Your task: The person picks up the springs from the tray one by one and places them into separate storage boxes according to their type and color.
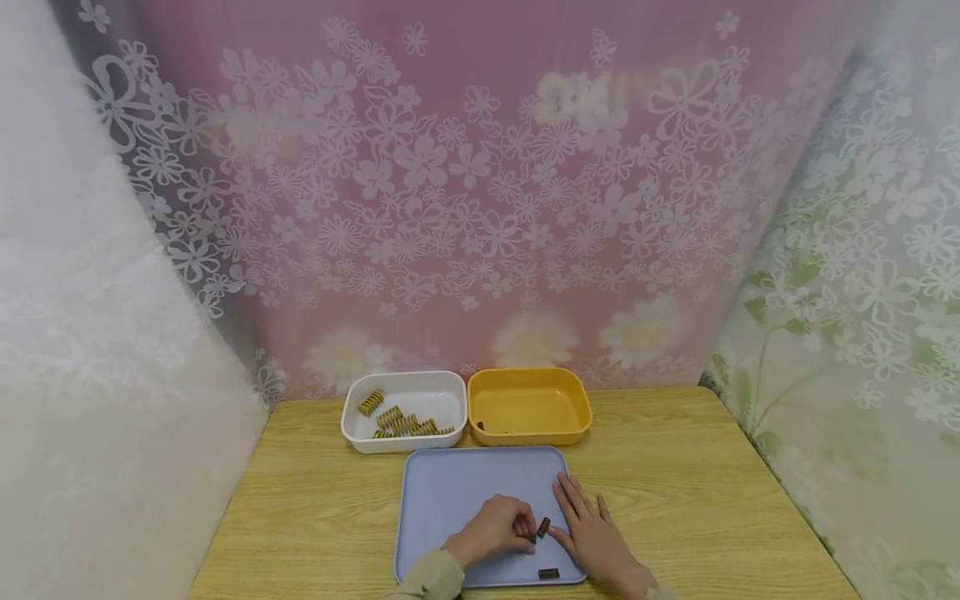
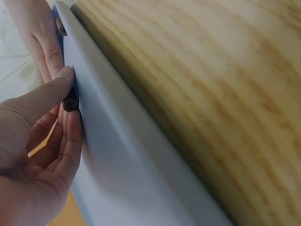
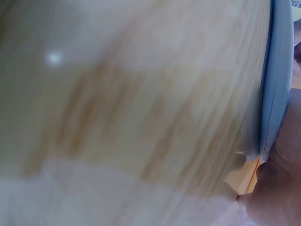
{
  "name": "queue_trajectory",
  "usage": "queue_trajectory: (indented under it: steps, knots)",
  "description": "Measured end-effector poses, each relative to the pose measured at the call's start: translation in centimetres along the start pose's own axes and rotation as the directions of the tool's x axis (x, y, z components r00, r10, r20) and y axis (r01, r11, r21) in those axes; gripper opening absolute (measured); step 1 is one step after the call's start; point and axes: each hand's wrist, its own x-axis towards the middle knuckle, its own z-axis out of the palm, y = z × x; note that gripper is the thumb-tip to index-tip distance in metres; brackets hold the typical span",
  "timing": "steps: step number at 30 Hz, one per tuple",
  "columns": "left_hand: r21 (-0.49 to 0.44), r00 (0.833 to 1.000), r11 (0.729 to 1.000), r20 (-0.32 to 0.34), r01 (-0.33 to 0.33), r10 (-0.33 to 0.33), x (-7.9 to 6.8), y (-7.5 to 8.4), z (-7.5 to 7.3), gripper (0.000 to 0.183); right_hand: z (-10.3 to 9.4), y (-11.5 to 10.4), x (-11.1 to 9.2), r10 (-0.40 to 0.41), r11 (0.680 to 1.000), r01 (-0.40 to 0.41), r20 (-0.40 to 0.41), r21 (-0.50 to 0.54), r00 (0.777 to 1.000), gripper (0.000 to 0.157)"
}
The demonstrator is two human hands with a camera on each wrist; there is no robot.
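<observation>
A light blue tray (image 1: 465, 483) lies on the table. Over its right half, my left hand (image 1: 495, 527) pinches a small dark brown coil spring (image 2: 71, 102) between thumb and fingertips, its coiled end showing in the left wrist view. A second dark spring (image 1: 543, 527) lies just right of those fingers, near the right thumb. Closer to the tray's front edge is a third spring (image 1: 549, 573), lying sideways. My right hand (image 1: 596, 533) rests with straight, spread fingers across the tray's right rim; the right wrist view catches only part of it, beside the rim (image 3: 277, 70).
Behind the tray, a white bin (image 1: 442, 387) holds several yellow coil springs (image 1: 405, 423). Touching its right side is a yellow bin (image 1: 532, 408) with a small dark piece (image 1: 481, 425) in its front left corner. Floral curtains (image 1: 450, 208) enclose the wooden table (image 1: 675, 467).
</observation>
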Motion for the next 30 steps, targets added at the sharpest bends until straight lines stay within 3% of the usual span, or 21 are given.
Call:
queue_trajectory:
  steps: [7, 15, 19, 23, 30]
  knots:
    - [-0.041, 0.998, 0.999, -0.060, 0.012, -0.014, 0.1, 0.3, -0.7, 0.014, -0.1, -0.1, 0.1, 0.020, 0.999, -0.020, 0.028, 0.025, 0.999, 0.067]
    - [-0.137, 0.983, 0.991, -0.177, 0.014, -0.038, 1.5, 1.1, -3.4, 0.015, 0.1, 0.1, 0.3, 0.085, 0.996, -0.088, 0.144, 0.016, 0.986, 0.068]
    - [-0.173, 0.978, 0.985, -0.205, 0.001, -0.037, 1.9, 1.5, -4.3, 0.017, 0.2, 0.2, 0.3, 0.095, 0.995, -0.098, 0.162, 0.015, 0.982, 0.069]
    - [-0.165, 0.974, 0.986, -0.226, -0.009, -0.029, 2.1, 1.7, -5.1, 0.016, 0.3, 0.3, 0.3, 0.098, 0.995, -0.101, 0.166, 0.008, 0.981, 0.069]
    - [-0.121, 0.958, 0.989, -0.284, -0.081, 0.044, 2.4, 2.0, -6.0, 0.016, 0.1, 0.2, 0.3, 0.101, 0.994, -0.105, 0.171, 0.013, 0.980, 0.070]
